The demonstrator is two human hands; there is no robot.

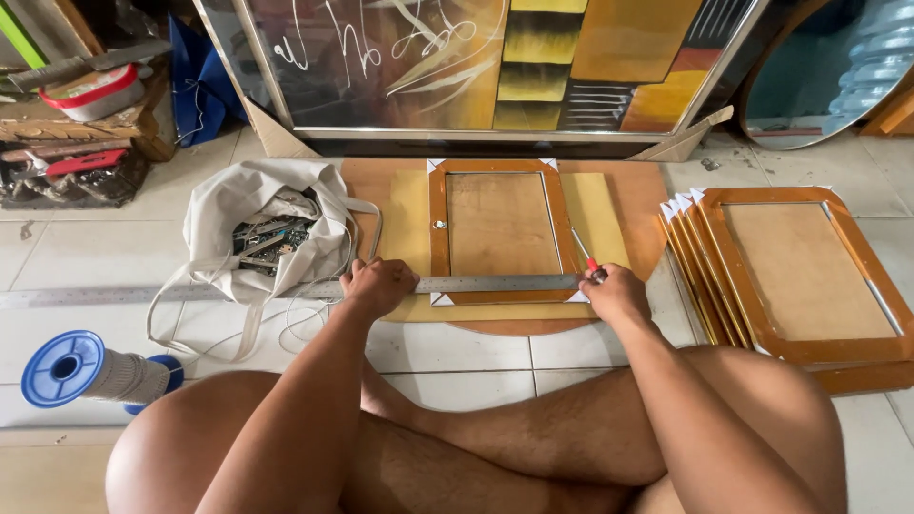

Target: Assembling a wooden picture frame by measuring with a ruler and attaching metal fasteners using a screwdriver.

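The left hand (379, 286) presses flat on a long metal ruler (495, 284), which lies across the lower edge of a wooden frame (502, 231) on a yellow sheet (600, 219) on the floor. The right hand (614, 293) has its grip closed on a thin red-handled tool (585, 255), with the tip at the ruler's edge. If the left hand's pressure eases, the ruler may slide and the line go crooked. The tool could also slip toward the holding fingers.
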